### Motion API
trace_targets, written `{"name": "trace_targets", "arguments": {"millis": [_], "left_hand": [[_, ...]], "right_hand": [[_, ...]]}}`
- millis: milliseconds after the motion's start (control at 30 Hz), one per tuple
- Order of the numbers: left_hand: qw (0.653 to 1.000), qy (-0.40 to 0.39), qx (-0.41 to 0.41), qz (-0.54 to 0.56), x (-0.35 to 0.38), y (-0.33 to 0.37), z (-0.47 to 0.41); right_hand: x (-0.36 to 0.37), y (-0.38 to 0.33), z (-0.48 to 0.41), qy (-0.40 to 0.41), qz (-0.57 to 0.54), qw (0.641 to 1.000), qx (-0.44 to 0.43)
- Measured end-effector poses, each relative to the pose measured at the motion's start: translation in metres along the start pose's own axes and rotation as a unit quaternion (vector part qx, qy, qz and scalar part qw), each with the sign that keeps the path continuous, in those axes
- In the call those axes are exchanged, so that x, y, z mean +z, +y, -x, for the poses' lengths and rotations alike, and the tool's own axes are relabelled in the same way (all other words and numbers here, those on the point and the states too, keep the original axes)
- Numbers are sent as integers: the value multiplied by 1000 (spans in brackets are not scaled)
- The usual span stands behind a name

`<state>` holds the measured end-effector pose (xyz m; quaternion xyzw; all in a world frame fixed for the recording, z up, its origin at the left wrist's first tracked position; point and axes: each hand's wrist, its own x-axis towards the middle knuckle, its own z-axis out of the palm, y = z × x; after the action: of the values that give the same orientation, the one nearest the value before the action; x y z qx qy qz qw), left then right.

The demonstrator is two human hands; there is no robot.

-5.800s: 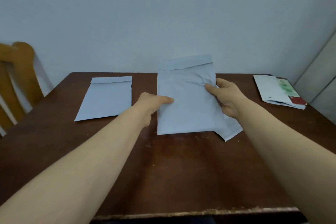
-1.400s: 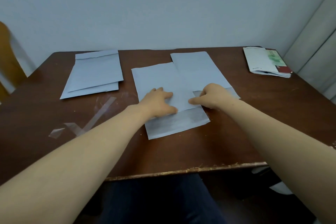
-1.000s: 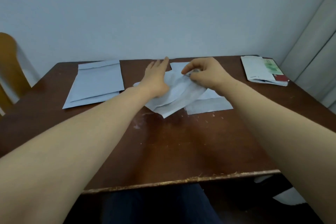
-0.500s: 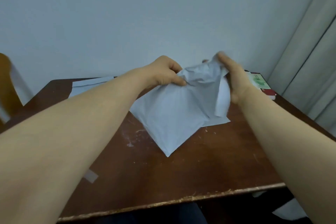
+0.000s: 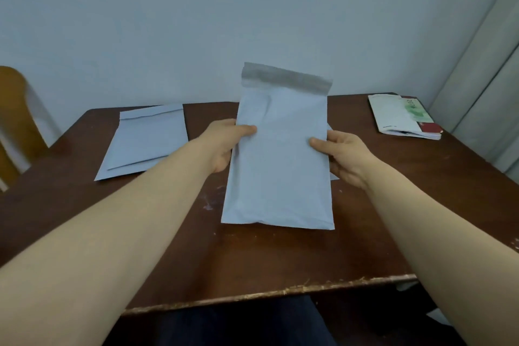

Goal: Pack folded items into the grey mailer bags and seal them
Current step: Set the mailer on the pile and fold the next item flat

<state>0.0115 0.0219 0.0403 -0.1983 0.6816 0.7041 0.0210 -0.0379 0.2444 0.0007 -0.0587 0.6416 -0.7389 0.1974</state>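
Grey mailer bag (image 5: 278, 166) upright, flap open

I see a pale blue-grey mailer bag (image 5: 278, 166) with a darker grey strip (image 5: 283, 80) across its top, a dark brown table (image 5: 266, 258) with whitish scuffs, and white papers (image 5: 393, 115) printed green and red.

A home room: worn wooden table (image 5: 266, 261), wooden chair (image 5: 14, 121), curtain (image 5: 488, 78), plain wall (image 5: 196, 8)

2 forearms forward — left hand (image 5: 224, 146), right hand (image 5: 346, 159) level, thumbs on mailer bag (image 5: 280, 177), fingers behind
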Motion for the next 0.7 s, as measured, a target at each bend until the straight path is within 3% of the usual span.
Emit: {"name": "trace_targets", "arguments": {"millis": [400,533,700], "left_hand": [[991,18,0,-135,-33,-40,-8],[996,-30,-30,-84,-35,-42,-9],[994,-15,-5,-105,-39,-48,-12]], "right_hand": [[18,16,-6,41,135,987,74],[15,16,-13,53,161,982,84],[17,17,-14,56,180,979,73]]}}
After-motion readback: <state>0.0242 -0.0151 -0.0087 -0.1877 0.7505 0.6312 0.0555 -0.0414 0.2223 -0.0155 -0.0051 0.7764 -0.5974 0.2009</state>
